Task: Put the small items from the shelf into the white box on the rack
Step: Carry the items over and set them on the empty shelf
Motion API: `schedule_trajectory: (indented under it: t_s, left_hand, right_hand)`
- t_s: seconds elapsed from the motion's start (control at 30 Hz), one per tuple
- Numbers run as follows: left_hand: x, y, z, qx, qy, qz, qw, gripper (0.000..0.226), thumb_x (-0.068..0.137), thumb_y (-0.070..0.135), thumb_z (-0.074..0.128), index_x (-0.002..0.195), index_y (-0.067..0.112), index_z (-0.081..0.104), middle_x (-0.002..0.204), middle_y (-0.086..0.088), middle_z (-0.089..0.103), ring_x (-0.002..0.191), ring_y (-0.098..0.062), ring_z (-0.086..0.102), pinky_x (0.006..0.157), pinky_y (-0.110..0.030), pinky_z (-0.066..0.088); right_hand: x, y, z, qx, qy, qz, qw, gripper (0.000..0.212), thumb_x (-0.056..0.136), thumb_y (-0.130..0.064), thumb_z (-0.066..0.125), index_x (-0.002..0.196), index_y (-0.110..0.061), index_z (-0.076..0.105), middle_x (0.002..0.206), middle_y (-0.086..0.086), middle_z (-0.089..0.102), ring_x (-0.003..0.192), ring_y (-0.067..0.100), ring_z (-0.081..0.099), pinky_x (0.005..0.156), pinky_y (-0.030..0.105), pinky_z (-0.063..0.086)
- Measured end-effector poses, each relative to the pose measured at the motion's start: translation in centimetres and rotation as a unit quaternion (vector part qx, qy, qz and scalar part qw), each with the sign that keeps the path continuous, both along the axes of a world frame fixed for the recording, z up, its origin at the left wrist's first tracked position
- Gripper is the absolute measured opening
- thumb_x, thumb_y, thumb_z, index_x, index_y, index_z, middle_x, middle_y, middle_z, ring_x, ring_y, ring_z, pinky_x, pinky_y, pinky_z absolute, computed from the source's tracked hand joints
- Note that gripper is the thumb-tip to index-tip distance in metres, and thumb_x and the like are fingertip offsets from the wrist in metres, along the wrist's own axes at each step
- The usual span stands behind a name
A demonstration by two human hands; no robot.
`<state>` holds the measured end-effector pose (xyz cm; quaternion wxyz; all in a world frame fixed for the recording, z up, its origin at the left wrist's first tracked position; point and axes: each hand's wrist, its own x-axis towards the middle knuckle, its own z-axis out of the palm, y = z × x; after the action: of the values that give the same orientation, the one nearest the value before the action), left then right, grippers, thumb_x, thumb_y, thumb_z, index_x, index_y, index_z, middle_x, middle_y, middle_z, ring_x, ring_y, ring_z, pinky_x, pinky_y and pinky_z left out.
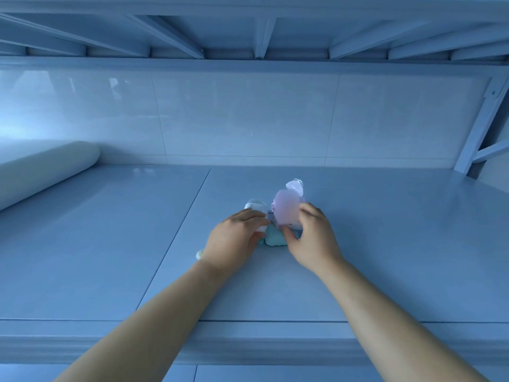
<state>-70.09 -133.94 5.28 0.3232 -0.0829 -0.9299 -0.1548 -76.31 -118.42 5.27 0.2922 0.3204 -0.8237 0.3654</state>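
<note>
Two bare forearms reach over the front edge of a pale shelf. The left hand curls around a small clear bottle; the right hand pinches a pinkish plastic pouch held upright. A teal lump lies on the shelf between the hands. Farther left rests a cream roll, with tiled wall behind.
</note>
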Motion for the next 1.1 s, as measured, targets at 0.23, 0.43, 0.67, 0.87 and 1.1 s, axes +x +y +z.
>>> schedule_trajectory:
  t_s: [0.23,0.43,0.67,0.87,1.1]
  left_hand:
    - [-0.6,-0.1,-0.2,0.014,-0.038,0.037,0.998,0.027,0.086,0.005,0.05,0.106,0.016,0.064,0.122,0.006,0.061,0.102,-0.024,0.059,0.071,-0.031,0.049]
    - [0.0,0.0,-0.2,-0.005,-0.039,0.048,0.998,0.031,0.086,0.005,0.049,0.109,0.018,0.064,0.123,0.01,0.061,0.103,-0.02,0.059,0.069,-0.026,0.044]
    - [0.8,0.7,0.8,0.041,0.043,0.047,0.997,0.03,0.084,-0.001,0.056,0.108,0.013,0.066,0.117,0.002,0.067,0.099,-0.022,0.065,0.072,-0.03,0.05]
    - [0.1,4.4,1.7,-0.007,0.096,-0.022,0.995,0.031,0.077,-0.006,0.064,0.098,0.016,0.068,0.104,0.003,0.071,0.095,-0.018,0.063,0.055,-0.027,0.052]
    - [-1.3,7.0,1.2,-0.019,0.087,-0.056,0.994,0.033,0.078,-0.008,0.062,0.1,0.015,0.068,0.11,0.001,0.07,0.104,-0.025,0.064,0.064,-0.032,0.055]
  right_hand:
    - [-1.0,0.6,-0.4,0.032,-0.073,-0.065,0.995,0.016,0.083,-0.009,0.059,0.098,-0.006,0.062,0.104,0.006,0.06,0.101,0.027,0.051,0.073,0.029,0.044]
    - [-1.3,1.6,-0.3,0.088,-0.108,-0.109,0.984,0.022,0.079,0.001,0.052,0.098,-0.006,0.06,0.111,0.009,0.055,0.109,0.028,0.045,0.074,0.033,0.046]
    - [-1.1,1.4,-0.3,0.076,-0.105,-0.106,0.986,0.024,0.08,0.0,0.052,0.102,-0.005,0.058,0.115,0.009,0.052,0.112,0.027,0.044,0.074,0.028,0.042]
    - [-1.0,2.5,0.0,0.042,-0.102,-0.049,0.993,0.01,0.079,-0.005,0.058,0.086,-0.009,0.063,0.105,0.001,0.06,0.109,0.019,0.05,0.075,0.02,0.044]
    - [-1.2,6.8,1.3,-0.036,-0.11,-0.082,0.99,0.023,0.074,-0.015,0.069,0.095,-0.014,0.062,0.105,-0.001,0.059,0.096,0.015,0.055,0.068,0.014,0.031]
